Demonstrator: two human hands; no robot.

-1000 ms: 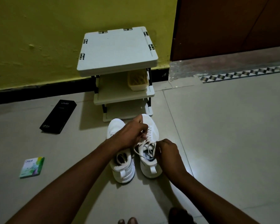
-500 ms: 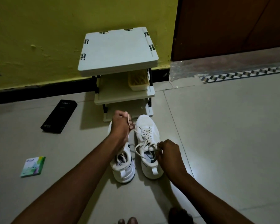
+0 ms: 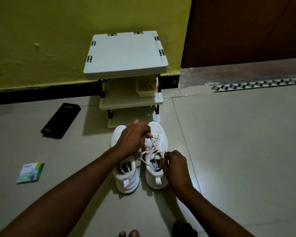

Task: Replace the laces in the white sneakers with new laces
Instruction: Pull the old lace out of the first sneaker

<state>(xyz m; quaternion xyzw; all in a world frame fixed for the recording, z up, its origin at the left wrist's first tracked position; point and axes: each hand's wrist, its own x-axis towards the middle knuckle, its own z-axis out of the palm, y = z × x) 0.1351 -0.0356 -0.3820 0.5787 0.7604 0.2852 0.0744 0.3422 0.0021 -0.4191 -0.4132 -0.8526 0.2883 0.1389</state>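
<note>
Lace [image 3: 155, 144] mid-frame may jam if yanked: fingers [image 3: 168, 155] of right hand [image 3: 175, 165] pinch its end; left hand [image 3: 133, 139] fingers curl, hold unclear.

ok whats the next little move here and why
Probably hook the next crossing with the left hand and pull it out: the lace is loose near the collar, where the right hand pinches it, but still crisscrosses the lower eyelets of the right-side sneaker.

The left hand [image 3: 133, 139] curls its fingers on the lace [image 3: 155, 143] at the toe end of the right sneaker [image 3: 158, 130]. The right hand [image 3: 175, 161] pinches that lace at its fingertips, beside the collar. The left sneaker [image 3: 126, 180] stands under the left wrist.
</note>
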